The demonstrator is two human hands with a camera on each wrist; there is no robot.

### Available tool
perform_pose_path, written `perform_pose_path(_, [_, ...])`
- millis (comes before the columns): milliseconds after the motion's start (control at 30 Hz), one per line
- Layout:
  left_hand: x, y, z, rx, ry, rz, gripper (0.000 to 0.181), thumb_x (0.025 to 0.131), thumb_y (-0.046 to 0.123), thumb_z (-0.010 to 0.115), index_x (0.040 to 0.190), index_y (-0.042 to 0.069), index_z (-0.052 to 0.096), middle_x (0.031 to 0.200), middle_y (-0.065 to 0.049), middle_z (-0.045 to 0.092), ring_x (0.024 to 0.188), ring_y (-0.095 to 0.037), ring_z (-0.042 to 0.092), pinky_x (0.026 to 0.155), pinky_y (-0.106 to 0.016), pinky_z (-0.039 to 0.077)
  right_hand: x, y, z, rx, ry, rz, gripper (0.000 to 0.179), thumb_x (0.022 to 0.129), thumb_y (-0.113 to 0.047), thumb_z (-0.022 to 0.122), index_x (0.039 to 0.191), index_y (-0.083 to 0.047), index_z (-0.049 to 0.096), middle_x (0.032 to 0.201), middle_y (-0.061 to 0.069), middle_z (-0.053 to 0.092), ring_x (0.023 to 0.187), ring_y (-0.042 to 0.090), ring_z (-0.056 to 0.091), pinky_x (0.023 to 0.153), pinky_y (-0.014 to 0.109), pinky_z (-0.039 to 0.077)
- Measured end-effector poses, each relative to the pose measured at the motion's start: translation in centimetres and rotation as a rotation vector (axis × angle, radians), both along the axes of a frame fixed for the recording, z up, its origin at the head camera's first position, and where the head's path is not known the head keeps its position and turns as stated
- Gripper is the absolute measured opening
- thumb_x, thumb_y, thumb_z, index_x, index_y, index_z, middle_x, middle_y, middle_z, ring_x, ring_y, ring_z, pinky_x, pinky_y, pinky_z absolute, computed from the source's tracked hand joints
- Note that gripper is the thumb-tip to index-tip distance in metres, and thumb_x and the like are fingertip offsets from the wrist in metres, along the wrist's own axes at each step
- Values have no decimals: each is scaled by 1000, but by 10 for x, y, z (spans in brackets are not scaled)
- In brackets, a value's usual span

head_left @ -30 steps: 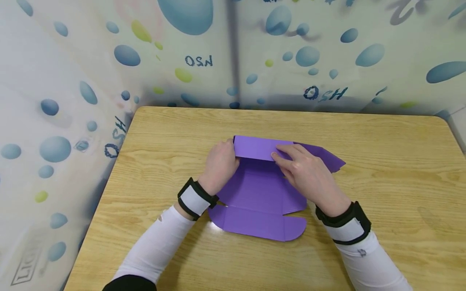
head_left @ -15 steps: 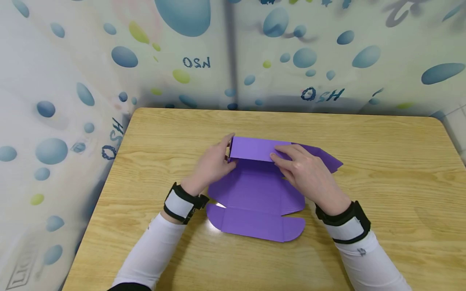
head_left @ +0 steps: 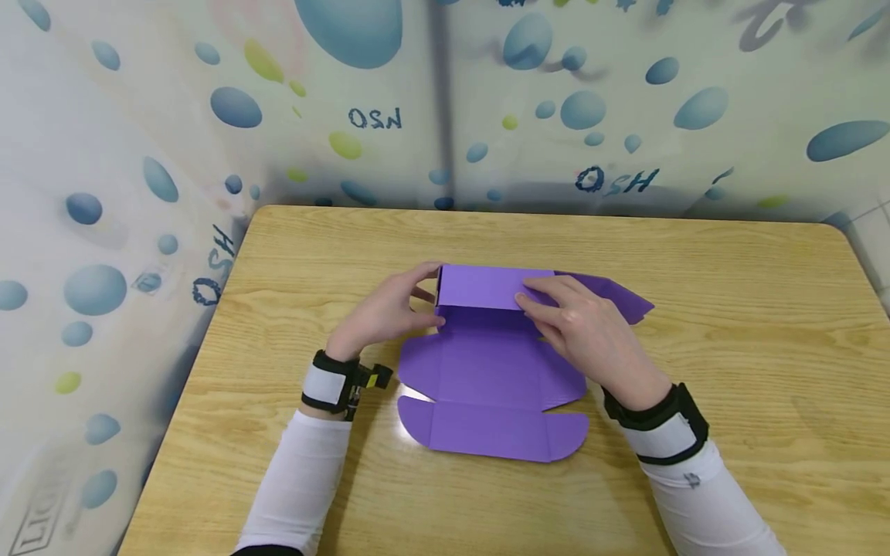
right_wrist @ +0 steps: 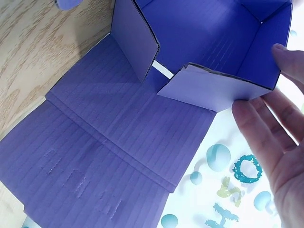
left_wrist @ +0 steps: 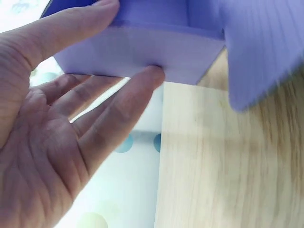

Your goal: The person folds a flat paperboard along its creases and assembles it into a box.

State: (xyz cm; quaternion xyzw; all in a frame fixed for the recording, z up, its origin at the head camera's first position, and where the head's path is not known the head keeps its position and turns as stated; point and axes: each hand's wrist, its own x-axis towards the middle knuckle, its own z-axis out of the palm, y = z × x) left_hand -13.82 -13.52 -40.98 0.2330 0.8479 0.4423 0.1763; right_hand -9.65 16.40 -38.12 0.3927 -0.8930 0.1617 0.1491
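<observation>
A purple cardboard box (head_left: 487, 371), partly folded, stands on the table with a raised section at its far side and flaps spread toward me. My left hand (head_left: 382, 313) is at the left end of the raised section, fingers spread. In the left wrist view its thumb overlaps the wall's edge and one fingertip touches the outer end face (left_wrist: 128, 52); the other fingers show beyond it. My right hand (head_left: 580, 332) grips the raised section's right part. In the right wrist view its thumb (right_wrist: 285, 57) laps over the rim while the fingers lie against the outside.
The wooden table (head_left: 751, 347) carries the box near its middle. A patterned curtain (head_left: 626, 93) hangs behind the far edge and along the left. A loose purple flap (head_left: 619, 297) sticks out to the right behind my right hand.
My left hand has loosened from its closed grip at the box's left end, moved left and spread its fingers. The right hand stays in place; the box has hardly moved.
</observation>
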Motion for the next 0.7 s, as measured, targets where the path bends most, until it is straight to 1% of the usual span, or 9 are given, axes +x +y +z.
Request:
perform_pose_path(167, [5,1,2,-38,6,29,81,83,13,78,150,14,32,148,-5,41,113,-24,59,83,-33,54,0,-1,0,-5,-2,2,38,79,-5,78,116,-3,71,123,18,59,108,37,56,65,44,56])
perform_pose_path(333, [6,2,3,-58,16,29,82,84,13,77,151,11,30,148,-6,40,113,-24,59,85,-34,54,0,0,0,-11,3,4,38,78,-4,79,115,-3,71,123,18,60,109,35,56,63,43,56])
perform_pose_path(533, [6,3,1,-63,27,25,82,85,15,76,152,12,30,149,-6,40,112,-23,59,85,-33,54,-2,1,-1,-31,16,3,38,78,-5,79,115,-4,71,121,17,61,109,34,57,59,42,55])
perform_pose_path(600, [6,2,1,-65,28,26,82,85,15,76,151,11,30,148,-7,41,112,-23,59,85,-33,53,-3,1,-1,-49,5,10,40,78,-7,80,116,-3,71,121,18,61,109,35,57,68,45,56])
perform_pose_path(633, [6,2,1,-65,28,26,82,84,14,76,151,10,30,148,-7,41,112,-23,59,85,-33,53,-4,1,-1,-54,-1,14,42,78,-10,80,118,-3,70,122,18,60,111,36,56,75,47,55])
perform_pose_path(667, [6,2,1,-64,29,26,81,84,14,76,151,10,30,148,-7,41,112,-23,59,85,-33,53,-4,2,-1,-60,-10,12,46,77,-13,81,120,-3,68,125,18,58,114,36,54,85,50,51])
perform_pose_path(700, [6,2,0,-63,29,24,81,84,13,76,151,11,31,148,-7,41,112,-23,59,85,-33,53,-5,3,-1,-68,-21,5,51,77,-17,82,124,-4,66,129,19,56,119,37,51,94,53,45])
